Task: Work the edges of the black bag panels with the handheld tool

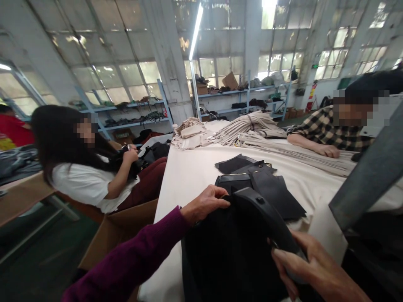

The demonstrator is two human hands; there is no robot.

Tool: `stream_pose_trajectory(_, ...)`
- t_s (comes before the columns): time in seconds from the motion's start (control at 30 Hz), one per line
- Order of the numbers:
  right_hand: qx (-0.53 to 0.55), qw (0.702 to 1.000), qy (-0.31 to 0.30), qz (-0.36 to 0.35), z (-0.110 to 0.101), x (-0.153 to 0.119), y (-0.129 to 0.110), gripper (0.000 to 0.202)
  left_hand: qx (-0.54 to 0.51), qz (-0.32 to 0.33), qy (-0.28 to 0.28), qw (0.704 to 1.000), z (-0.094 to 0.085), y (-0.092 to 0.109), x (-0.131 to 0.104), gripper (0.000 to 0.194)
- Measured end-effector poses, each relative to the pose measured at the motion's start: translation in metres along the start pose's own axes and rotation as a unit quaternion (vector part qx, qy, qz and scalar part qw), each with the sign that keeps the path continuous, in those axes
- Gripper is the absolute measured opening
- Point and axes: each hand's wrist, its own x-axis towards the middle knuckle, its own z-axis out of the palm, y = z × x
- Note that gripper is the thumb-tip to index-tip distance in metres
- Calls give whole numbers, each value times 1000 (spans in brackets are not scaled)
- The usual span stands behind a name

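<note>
- Closest to the camera, a black cloth piece (217,251) hangs down the bottom of the view, at the near end of a cream-covered table (192,180)
- Left hand (206,203) grasps its upper edge between thumb and fingers, probably to hold that edge steady beside the tool's head
- Right hand (310,260) is wrapped around a dark grey hand tool (267,214), thumb along the near side, a hold that seems meant for aiming and squeezing
- Flat dark pieces (277,191) lie overlapping just past the tool, perhaps put there for easy reach
- Beige strips (252,126) are bunched farther back, near a co-worker in a checked shirt (327,130)
- Whether the tool's tip bites the cloth cannot be told; black merges with black there
- The cloth's lower end is cut off by the frame, and a slanting grey post (368,163) hides part of the table's right side
</note>
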Motion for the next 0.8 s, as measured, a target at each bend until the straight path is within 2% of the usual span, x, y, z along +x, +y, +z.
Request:
stream_pose_trajectory(0.27,-7,999,33,-35,-13,-7,9,35,-31,-74,67,994,6,0,1,10)
stream_pose_trajectory(0.47,-39,999,19,-26,-15,-25,13,38,-16,-83,97,992,8,5,-4,9)
stream_pose_trajectory(0.67,-20,1000,6,-14,-2,-23,15,36,44,-53,82,994,21,12,-13,7)
stream_pose_trajectory(0.73,-13,1000,0,-20,-3,-19,19,38,79,-40,67,994,24,11,-15,6)
stream_pose_trajectory(0.8,-12,999,21,-21,-8,-15,27,40,92,-44,50,994,22,7,-18,5)
